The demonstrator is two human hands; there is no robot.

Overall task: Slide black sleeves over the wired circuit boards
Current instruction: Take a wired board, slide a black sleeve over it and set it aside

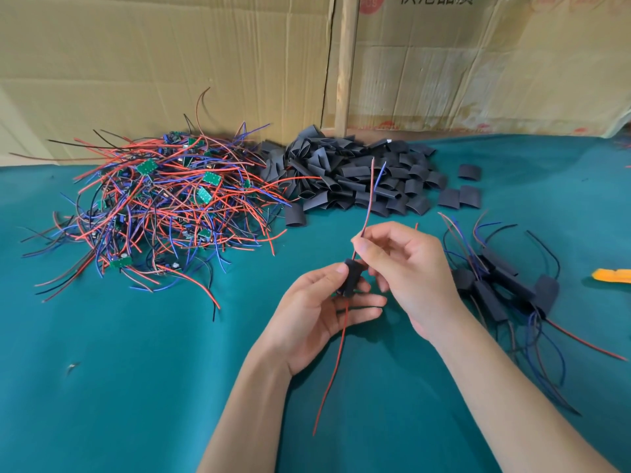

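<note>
Gripping a black sleeve above the tabletop, the left hand held it near upright, long axis tilted slightly right at top. The right hand pinched wires rising from its upper end; a red wire trailed from below.

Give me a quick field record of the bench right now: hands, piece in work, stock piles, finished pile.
left hand: grips black sleeve of the piece in work
right hand: pinches wires rising from the sleeve
red wire: hangs below the sleeve
unsleeved boards pile: far left on green cloth
empty sleeves pile: centre back
sleeved boards pile: right of the hands
yellow object: right edge, partly cut off
</note>
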